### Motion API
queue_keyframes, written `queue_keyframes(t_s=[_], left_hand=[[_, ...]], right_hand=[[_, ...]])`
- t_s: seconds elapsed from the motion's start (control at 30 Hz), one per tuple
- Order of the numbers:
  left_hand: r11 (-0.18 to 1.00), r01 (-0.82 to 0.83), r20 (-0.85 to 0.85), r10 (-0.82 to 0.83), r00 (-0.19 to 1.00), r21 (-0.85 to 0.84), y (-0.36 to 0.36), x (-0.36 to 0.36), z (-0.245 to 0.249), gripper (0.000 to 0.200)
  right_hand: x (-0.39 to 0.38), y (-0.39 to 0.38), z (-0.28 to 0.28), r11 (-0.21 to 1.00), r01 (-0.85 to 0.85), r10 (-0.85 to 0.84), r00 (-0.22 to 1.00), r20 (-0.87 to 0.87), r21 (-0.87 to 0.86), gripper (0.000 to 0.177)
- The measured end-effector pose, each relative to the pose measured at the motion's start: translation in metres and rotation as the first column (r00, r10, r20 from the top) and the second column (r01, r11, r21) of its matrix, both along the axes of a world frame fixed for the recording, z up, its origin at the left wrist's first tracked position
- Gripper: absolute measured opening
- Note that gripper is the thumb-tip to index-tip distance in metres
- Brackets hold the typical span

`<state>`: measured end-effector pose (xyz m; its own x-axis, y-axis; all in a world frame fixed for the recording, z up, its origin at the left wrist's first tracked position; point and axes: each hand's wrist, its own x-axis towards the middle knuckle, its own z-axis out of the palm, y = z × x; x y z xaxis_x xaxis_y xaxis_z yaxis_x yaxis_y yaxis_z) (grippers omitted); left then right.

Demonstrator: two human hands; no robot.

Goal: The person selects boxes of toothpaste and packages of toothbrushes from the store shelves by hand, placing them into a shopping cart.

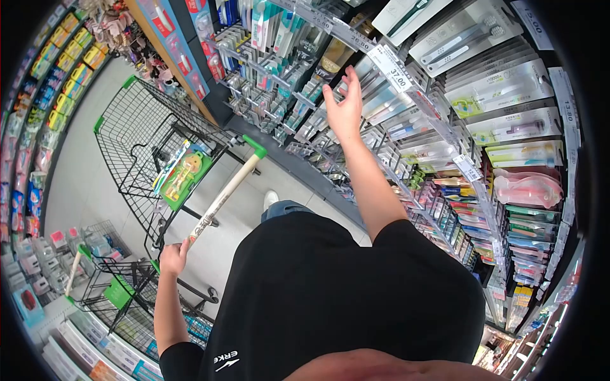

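My left hand (pixel 173 258) is wrapped round the near end of the shopping cart's pale handle (pixel 222 192). In the child-seat part of the black wire cart (pixel 121 140) lie toothbrush-like packs and a green-and-yellow package (pixel 184 181). My right hand (pixel 345 109) is raised with fingers apart and nothing in it, palm toward the shelf rack. Around its fingertips hang packaged goods on hooks, below a price rail with a 37.00 tag (pixel 395 71).
Blister packs with tweezers-like tools (pixel 467 43) hang at the upper right, near a pink moulded package (pixel 528 188). A second cart (pixel 117 292) stands at the lower left. Shelves of colourful packs (pixel 67 82) line the far left, beyond pale tiled floor (pixel 70 171).
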<state>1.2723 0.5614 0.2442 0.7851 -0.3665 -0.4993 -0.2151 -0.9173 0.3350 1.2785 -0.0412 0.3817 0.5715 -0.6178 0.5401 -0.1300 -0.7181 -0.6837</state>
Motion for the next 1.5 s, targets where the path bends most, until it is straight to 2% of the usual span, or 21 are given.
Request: queue_keyframes(t_s=[0.2, 0.4, 0.47, 0.77, 0.97, 1.13, 1.2, 1.23, 1.3, 1.37, 1.4, 1.43, 1.47, 1.5], left_hand=[[0.999, -0.040, -0.063, 0.040, 0.997, 0.012, 0.010, 0.017, -0.008, 0.068], [1.000, -0.013, -0.059, 0.014, 0.998, 0.005, 0.014, 0.022, -0.010, 0.067], [1.000, -0.014, -0.062, 0.013, 0.998, -0.010, 0.015, 0.022, -0.013, 0.067], [0.999, -0.021, -0.051, 0.018, 0.999, -0.044, 0.015, 0.021, -0.012, 0.066], [0.999, -0.018, -0.035, 0.016, 0.999, -0.048, 0.016, 0.020, -0.013, 0.065], [0.999, -0.020, -0.048, 0.017, 0.999, -0.048, 0.018, 0.018, -0.015, 0.065], [0.999, -0.017, -0.039, 0.016, 0.999, -0.035, 0.020, 0.019, -0.019, 0.064], [0.999, -0.028, -0.040, 0.027, 0.999, -0.036, 0.021, 0.018, -0.020, 0.064], [0.998, 0.005, 0.069, 0.000, 0.998, -0.064, 0.023, 0.015, -0.026, 0.067], [1.000, 0.009, 0.019, -0.008, 1.000, -0.021, 0.015, 0.016, -0.012, 0.067], [0.999, 0.020, 0.021, -0.019, 1.000, -0.028, 0.012, 0.017, -0.005, 0.060], [0.999, 0.034, 0.083, -0.031, 0.996, -0.036, 0.007, 0.014, 0.002, 0.060], [1.000, 0.010, -0.003, -0.010, 1.000, 0.018, 0.007, 0.016, 0.002, 0.063], [0.999, -0.020, -0.054, 0.022, 0.998, 0.047, 0.004, 0.016, 0.008, 0.068]], right_hand=[[0.017, -0.004, -0.001, 0.999, 0.035, -0.037, 0.997, 0.061, 0.031, 0.074], [0.024, -0.009, 0.001, 0.995, 0.091, -0.094, 0.993, 0.078, 0.041, 0.065], [0.027, -0.011, 0.001, 0.990, 0.077, -0.087, 0.993, 0.083, 0.116, 0.061], [0.030, -0.018, 0.001, 0.978, 0.097, -0.120, 0.986, 0.115, 0.183, 0.048], [0.031, -0.019, 0.009, 0.976, 0.097, -0.127, 0.982, 0.143, 0.196, 0.047], [0.031, -0.021, 0.011, 0.969, 0.098, -0.121, 0.989, 0.088, 0.228, 0.043], [0.034, -0.021, 0.008, 0.968, 0.083, -0.104, 0.991, 0.078, 0.237, 0.041], [0.033, -0.020, 0.003, 0.960, 0.014, -0.055, 0.988, 0.142, 0.278, 0.039], [0.031, -0.021, -0.006, 0.946, -0.071, 0.008, 0.980, 0.197, 0.317, 0.037], [0.029, -0.010, -0.006, 0.915, -0.162, 0.055, 0.957, 0.284, 0.371, 0.033], [0.029, -0.006, -0.006, 0.917, -0.191, 0.084, 0.950, 0.300, 0.350, 0.033], [0.029, -0.005, -0.011, 0.905, -0.207, 0.110, 0.958, 0.265, 0.372, 0.032], [0.029, 0.003, -0.006, 0.876, -0.259, 0.152, 0.949, 0.277, 0.406, 0.032], [0.032, 0.003, -0.012, 0.904, -0.248, 0.176, 0.959, 0.224, 0.348, 0.031]])
